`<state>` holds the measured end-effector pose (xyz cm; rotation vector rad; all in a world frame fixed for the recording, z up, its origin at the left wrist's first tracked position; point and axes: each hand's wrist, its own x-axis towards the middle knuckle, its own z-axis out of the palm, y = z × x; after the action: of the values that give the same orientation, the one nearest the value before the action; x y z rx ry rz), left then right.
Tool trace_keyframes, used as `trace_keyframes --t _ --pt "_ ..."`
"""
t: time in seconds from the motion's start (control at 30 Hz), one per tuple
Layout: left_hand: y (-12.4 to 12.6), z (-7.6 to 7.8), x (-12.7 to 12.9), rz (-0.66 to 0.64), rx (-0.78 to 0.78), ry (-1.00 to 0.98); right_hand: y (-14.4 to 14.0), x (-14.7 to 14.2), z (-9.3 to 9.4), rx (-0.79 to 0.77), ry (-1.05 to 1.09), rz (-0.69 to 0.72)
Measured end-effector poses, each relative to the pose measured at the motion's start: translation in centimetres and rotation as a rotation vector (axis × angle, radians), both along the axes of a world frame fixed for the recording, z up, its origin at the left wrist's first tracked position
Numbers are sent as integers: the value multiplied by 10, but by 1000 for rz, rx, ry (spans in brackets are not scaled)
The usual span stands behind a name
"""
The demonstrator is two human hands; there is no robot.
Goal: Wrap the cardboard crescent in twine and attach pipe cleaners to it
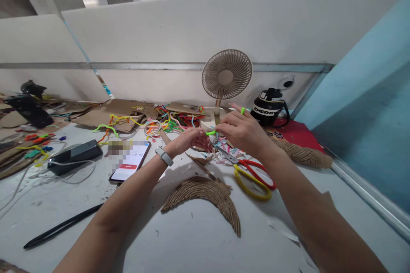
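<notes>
A short bright green pipe cleaner (210, 133) spans the gap between my two hands above the desk. My left hand (192, 140), with a grey band at the wrist, has its fingers closed on one end. My right hand (238, 130) pinches the other end, and a green loop (242, 111) circles one of its raised fingers. Below them lie scissors (253, 175) with one red and one yellow handle. Nearer to me rests a crescent of coiled brown twine (201, 190), flat on the white desk.
A fan (226, 74) and a black jug (269, 106) stand behind the hands. To the right lies a twine roll (301, 153). Leftward are a phone (136, 160), a black box (75, 157) with a white cable, cardboard (105, 116) and several coloured pipe cleaners. Black tweezers (64, 225) lie near left.
</notes>
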<state>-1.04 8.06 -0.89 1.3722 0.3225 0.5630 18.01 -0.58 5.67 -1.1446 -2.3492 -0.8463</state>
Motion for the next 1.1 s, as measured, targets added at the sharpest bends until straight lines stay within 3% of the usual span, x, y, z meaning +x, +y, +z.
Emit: trace_keyframes --t 0.33,0.63,0.83,1.1 --pt "6 -5 -2 106 204 -35 1 0 1 -11 69 42" --pt "3 -1 -1 142 237 -4 3 0 -2 -80 81 23" --pt "6 -5 -1 42 254 -8 8 6 -7 -251 109 48" --pt "6 -9 1 3 129 -27 4 7 -5 -497 239 62"
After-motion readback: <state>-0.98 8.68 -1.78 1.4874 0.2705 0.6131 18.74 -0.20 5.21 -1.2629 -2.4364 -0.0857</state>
